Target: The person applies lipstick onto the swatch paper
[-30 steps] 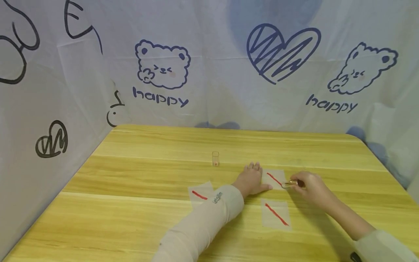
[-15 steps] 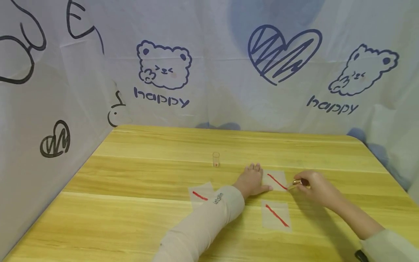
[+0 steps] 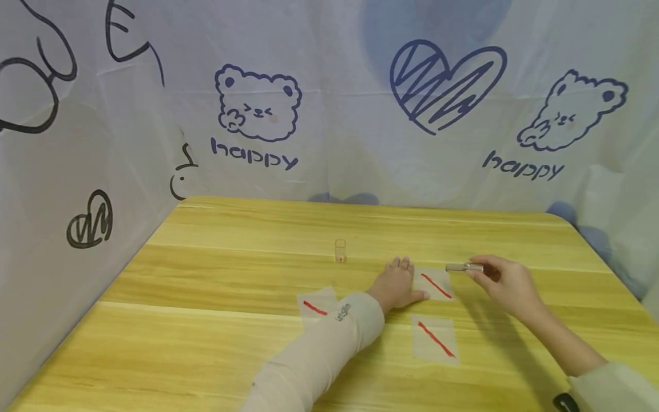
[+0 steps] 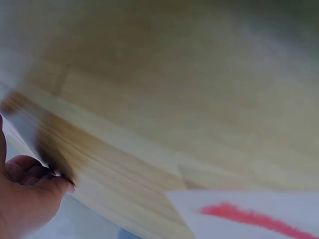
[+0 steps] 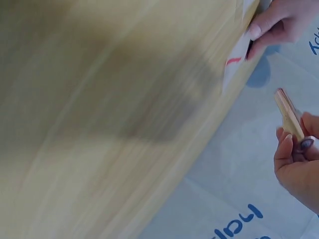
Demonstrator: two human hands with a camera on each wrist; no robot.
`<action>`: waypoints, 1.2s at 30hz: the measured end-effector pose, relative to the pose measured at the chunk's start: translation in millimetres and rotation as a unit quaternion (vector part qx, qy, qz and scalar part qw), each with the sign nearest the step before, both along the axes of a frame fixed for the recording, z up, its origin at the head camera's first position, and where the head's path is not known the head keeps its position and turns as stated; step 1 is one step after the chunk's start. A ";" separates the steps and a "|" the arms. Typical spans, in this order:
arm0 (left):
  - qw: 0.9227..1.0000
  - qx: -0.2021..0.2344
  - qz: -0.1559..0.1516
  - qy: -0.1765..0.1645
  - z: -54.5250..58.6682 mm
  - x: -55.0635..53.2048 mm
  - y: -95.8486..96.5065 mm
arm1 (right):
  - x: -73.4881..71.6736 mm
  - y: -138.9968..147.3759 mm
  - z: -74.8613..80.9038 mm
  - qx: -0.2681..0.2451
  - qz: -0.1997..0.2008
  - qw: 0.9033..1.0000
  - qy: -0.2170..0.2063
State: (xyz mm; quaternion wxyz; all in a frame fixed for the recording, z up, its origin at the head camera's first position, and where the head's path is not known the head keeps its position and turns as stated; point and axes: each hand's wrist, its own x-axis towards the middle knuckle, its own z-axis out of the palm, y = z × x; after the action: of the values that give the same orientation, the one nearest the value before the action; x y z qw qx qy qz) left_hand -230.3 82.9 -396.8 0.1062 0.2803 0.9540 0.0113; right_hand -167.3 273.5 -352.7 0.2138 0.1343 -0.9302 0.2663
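In the head view my left hand [image 3: 393, 286] lies flat at the left edge of a small white paper [image 3: 441, 279] with a red diagonal stroke. The left wrist view shows its fingers [image 4: 30, 191] low at the left. My right hand [image 3: 515, 289] is raised just right of that paper and pinches a slim, gold-coloured lipstick [image 3: 457, 267]. The lipstick [image 5: 289, 112] has a reddish end in the right wrist view, pointing away from the fingertips. It is clear of the paper. Its exact tip shape is hard to make out.
Another paper [image 3: 424, 350] with a red stroke lies nearer the front. A third marked paper [image 3: 325, 296] is partly covered by the left sleeve [image 3: 319, 349]. A small clear cylinder [image 3: 340, 250] with a red spot inside stands behind, on the wooden table [image 3: 206, 274]. Printed cloth [image 3: 345, 114] hangs behind.
The red stroke on the far paper has lengthened toward its lower right. My right hand has since lifted the lipstick off the paper and tilted it level. The left hand has stayed put.
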 end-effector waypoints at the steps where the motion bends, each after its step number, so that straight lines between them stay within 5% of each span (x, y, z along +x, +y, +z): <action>1: 1.000 0.005 0.001 -0.003 -0.1 -0.2 -0.6 | -0.1 -0.8 -0.8 -0.012 -0.006 1.000 -0.001; 9: 0.999 0.040 -0.008 -0.015 2.0 -2.6 -7.5 | 0.6 -10.1 -4.0 -0.088 -0.057 0.993 -0.053; 14: 0.994 0.109 -0.016 -0.011 5.9 -2.6 -12.4 | 0.6 -15.4 -2.2 -0.160 -0.074 0.976 -0.126; 18: 0.981 0.193 -0.007 -0.038 13.0 1.7 -19.2 | 0.5 -19.9 -0.6 -0.236 -0.066 0.956 -0.159; 21: 0.961 0.269 0.011 -0.061 18.5 4.9 -26.3 | -1.8 -22.3 -4.7 -0.319 -0.046 0.931 -0.174; 25: 0.922 0.379 0.037 -0.072 23.3 8.4 -36.8 | -2.9 -27.4 -10.9 -0.401 -0.012 0.896 -0.192; 32: 0.862 0.502 0.051 -0.042 26.7 18.7 -50.3 | 12.1 -50.4 -2.7 -0.380 0.015 0.891 -0.247; 36: 0.836 0.542 0.070 -0.055 28.4 26.4 -57.1 | 18.5 -64.0 -2.3 -0.406 0.050 0.875 -0.257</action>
State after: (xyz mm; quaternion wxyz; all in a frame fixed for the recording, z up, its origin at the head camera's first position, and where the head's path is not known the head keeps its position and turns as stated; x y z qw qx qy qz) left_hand -203.9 25.8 -368.4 -0.0115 0.2247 0.8050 0.5489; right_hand -148.8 209.5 -354.9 -0.0108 0.0090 -0.7545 0.6562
